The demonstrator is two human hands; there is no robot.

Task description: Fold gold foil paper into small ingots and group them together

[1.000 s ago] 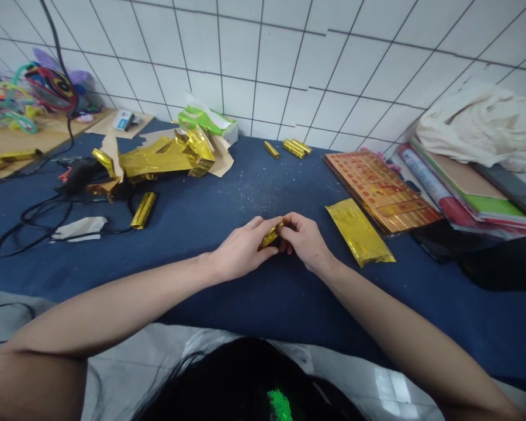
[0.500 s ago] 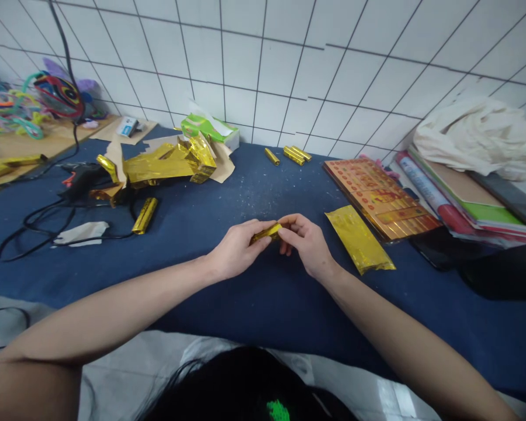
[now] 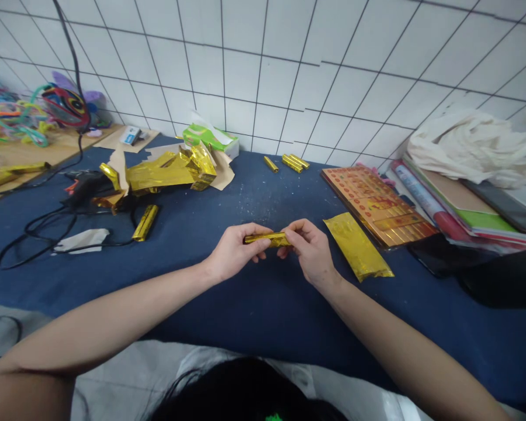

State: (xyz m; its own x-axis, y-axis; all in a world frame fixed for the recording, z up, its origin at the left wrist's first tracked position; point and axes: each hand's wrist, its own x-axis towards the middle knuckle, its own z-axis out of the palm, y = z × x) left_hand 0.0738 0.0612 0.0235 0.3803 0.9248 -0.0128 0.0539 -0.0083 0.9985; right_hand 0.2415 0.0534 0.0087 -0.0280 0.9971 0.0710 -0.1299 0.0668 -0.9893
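Between my hands is a thin gold foil roll [image 3: 272, 239], lying crosswise just above the blue cloth [image 3: 263, 304]. My left hand [image 3: 236, 251] grips its left part, thumb in front and fingers behind. The right end is pinched by the thumb and fingers of my right hand [image 3: 309, 248]. To the right of that hand lies a flat gold foil sheet [image 3: 358, 245]. Several finished-looking gold rolls [image 3: 294, 163] rest near the wall, and a thicker pair of gold rolls [image 3: 145, 223] lies to my left.
Crumpled gold foil [image 3: 170, 169] and brown paper lie at the back left, beside a green tissue pack [image 3: 208, 137]. A glue gun [image 3: 85, 187] with its black cable is further left. An orange printed pack [image 3: 377, 204] and stacked notebooks [image 3: 477, 202] sit right.
The gold roll has turned level, and more of its length shows between my hands. My right hand has shifted slightly right and down. The head view has tilted up a little.
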